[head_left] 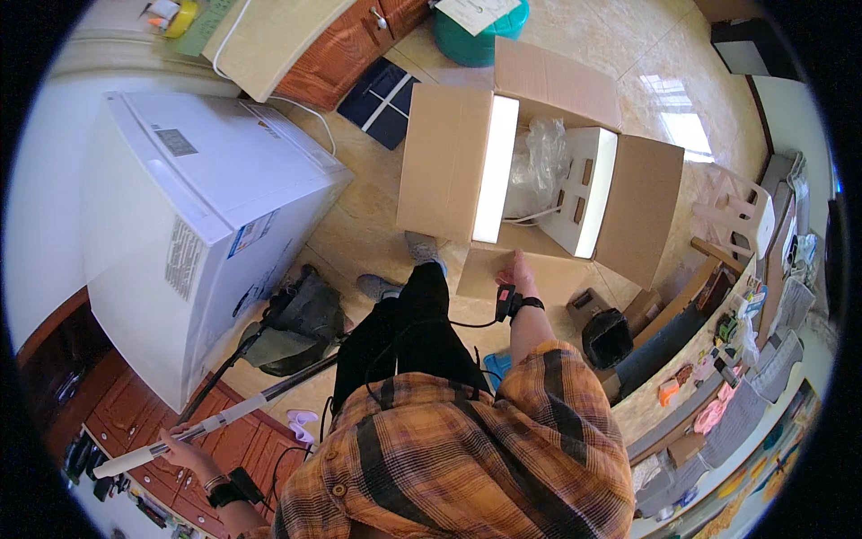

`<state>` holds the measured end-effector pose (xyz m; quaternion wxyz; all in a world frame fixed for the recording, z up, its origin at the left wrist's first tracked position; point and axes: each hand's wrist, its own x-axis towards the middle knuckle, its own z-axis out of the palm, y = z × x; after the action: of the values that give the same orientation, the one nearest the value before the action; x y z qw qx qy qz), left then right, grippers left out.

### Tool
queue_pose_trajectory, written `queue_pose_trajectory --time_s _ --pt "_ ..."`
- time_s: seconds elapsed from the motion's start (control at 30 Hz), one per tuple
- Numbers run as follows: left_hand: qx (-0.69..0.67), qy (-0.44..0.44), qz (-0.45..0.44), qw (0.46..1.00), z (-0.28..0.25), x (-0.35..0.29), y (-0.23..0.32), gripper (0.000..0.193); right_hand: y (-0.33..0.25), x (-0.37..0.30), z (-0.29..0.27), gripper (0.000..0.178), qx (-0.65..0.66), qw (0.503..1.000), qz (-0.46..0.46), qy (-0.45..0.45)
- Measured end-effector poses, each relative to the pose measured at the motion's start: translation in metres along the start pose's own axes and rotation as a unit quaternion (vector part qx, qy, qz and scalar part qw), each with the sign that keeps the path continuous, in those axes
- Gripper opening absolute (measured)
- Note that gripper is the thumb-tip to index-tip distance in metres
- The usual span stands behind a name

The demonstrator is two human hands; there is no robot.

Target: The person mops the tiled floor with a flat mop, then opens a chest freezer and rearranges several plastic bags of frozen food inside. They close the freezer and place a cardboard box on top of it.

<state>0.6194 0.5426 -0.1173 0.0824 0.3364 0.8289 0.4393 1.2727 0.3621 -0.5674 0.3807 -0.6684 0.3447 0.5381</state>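
My left hand [187,455] is closed around a long pole [224,418] with a white end and a grey shaft, which slants from the lower left toward my legs. My right hand [515,269] is over the near flap of a big cardboard box [449,171], its fingers stretched forward; whether it touches the flap I cannot tell. The box stands with its flaps folded out. Inside are white foam [499,171], a crumpled clear plastic bag [543,157] and a white panel with slots [579,193].
Left stands a white fridge-like appliance [224,171]. Beside my feet lies a grey-black item with a dark stick [301,319]. A black bin [607,338] and a cluttered counter [660,400] are on the right. Beyond the box are a teal tub [476,45] and a white plastic stool [741,211].
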Motion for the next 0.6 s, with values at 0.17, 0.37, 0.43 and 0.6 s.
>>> queue_pose_trajectory --time_s 0.17,0.37,0.43,0.6 --pt "-0.025 -0.022 0.012 0.999 0.011 0.022 -0.006 0.016 -0.008 0.016 0.007 0.052 0.075 0.995 -0.010 -0.059" --pt "-0.032 -0.064 0.071 0.995 0.015 0.025 -0.009 0.016 -0.011 0.049 0.028 0.037 0.136 0.982 -0.124 0.035" --pt "-0.037 -0.041 0.066 0.996 0.015 0.022 -0.008 0.016 -0.018 0.043 0.024 0.039 0.176 0.973 -0.141 0.040" --pt "-0.080 -0.039 0.048 0.995 0.016 0.017 -0.006 0.018 -0.058 -0.029 -0.033 0.020 0.107 0.979 -0.173 0.025"
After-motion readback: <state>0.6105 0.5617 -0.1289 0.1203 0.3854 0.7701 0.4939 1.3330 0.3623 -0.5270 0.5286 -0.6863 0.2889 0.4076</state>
